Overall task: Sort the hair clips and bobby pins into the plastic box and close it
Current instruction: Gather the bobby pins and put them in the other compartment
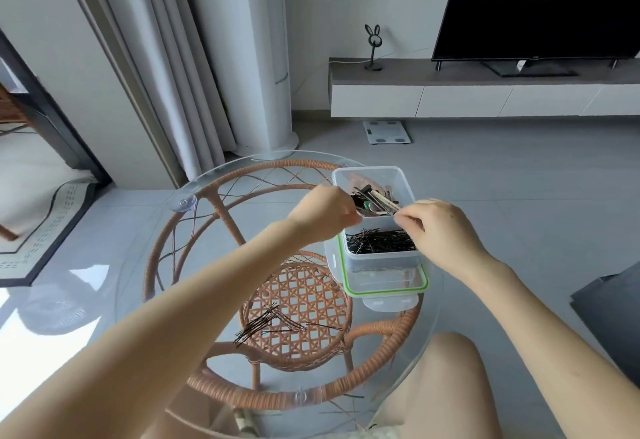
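Bobby pins [381,241] sat just below both pinched grips, left hand [325,212] and right hand [440,227] sharing one clip [379,201], so I'd drop it gently.

Bare arms, nothing fancy going on here

No sleeves anywhere up to the frame edge, and no watch, rings or bracelets on the left hand [325,212] or the right hand [441,231]. Nails look short and plain. A bare knee [446,362] shows too, plus a scrap of pale, fuzzy-looking fabric right at the bottom edge.
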{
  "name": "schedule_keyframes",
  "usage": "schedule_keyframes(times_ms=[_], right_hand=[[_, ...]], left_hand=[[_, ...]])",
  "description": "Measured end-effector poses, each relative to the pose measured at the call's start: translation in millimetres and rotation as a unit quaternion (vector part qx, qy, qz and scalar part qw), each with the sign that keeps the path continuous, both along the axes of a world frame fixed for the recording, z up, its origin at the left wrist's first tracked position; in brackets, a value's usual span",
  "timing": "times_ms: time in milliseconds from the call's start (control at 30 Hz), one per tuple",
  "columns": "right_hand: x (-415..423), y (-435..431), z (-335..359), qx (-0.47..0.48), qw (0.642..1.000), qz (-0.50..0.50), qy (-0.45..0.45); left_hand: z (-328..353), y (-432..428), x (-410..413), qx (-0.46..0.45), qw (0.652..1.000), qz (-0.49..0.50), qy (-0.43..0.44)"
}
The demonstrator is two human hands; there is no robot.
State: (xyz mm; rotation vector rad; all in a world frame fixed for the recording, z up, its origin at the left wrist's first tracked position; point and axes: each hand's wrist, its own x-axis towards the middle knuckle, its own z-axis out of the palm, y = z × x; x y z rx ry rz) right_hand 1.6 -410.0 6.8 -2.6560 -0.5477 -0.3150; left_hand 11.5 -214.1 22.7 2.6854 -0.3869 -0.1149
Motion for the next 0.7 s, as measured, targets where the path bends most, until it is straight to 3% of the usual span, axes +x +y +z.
schedule_keyframes(times_ms=[67,133,233,300,367,467,700], right_hand=[[-20.1,19.9,7.1,0.057,0.997,0.046,-0.001],[-45.8,41.9,6.1,0.056,0.991,0.103,0.061],[-75.5,69.9,-22.8,-0.075,0.978,0.130,0.145],[-85.6,82.3,-43.9,-0.154,0.968,0.124,0.153],[-88.8,89.3,-58.7,-0.175,0.966,0.108,0.158],[-90.0,93.4,-67.5,-0.169,0.969,0.074,0.167],[-84.6,124.2,-70.2,-0.069,0.985,0.072,0.141]], left_hand=[[-2.6,23.8,-16.3,0.004,0.999,0.039,0.016],[-12.2,48.2,-38.5,0.056,0.994,0.056,0.074],[-35.8,77.4,-76.1,0.130,0.980,0.058,0.142],[-51.4,88.2,-97.5,0.138,0.977,0.055,0.151],[-64.4,92.4,-111.1,0.140,0.981,0.038,0.131],[-74.5,92.7,-121.2,0.138,0.987,0.031,0.081],[-78.3,100.9,-136.8,0.106,0.985,0.103,0.088]])
